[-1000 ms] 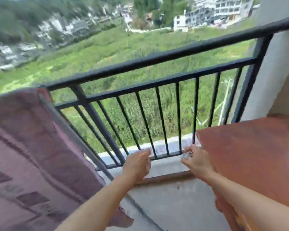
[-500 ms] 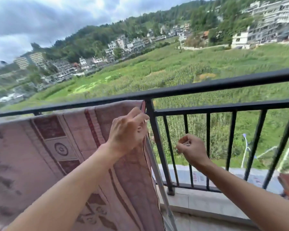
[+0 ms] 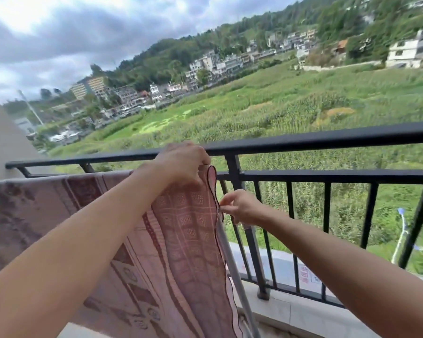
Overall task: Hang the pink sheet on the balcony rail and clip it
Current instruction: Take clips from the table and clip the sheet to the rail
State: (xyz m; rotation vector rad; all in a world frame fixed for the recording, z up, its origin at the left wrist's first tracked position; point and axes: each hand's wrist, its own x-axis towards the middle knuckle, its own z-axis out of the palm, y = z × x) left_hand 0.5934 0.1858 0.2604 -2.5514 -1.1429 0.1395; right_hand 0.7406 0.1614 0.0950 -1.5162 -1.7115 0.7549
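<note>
The pink sheet [image 3: 186, 240] is hanging at the left, just below the top bar of the balcony rail [image 3: 327, 140]. The left grip [image 3: 183, 164] is clutching its top right corner. The right grip [image 3: 239, 208] is pinching its edge, possibly holding a clip. Releasing it unclipped risks slipping.

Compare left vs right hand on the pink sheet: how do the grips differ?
Height: the left hand is up by the top rail, at the upper corner of the pink sheet; the right hand sits lower, at its side hem.
Grip: the left hand's fingers curl over bunched fabric; the right hand pinches the hem with its fingertips.
Shared: both hold the same edge of the pink sheet.
</note>
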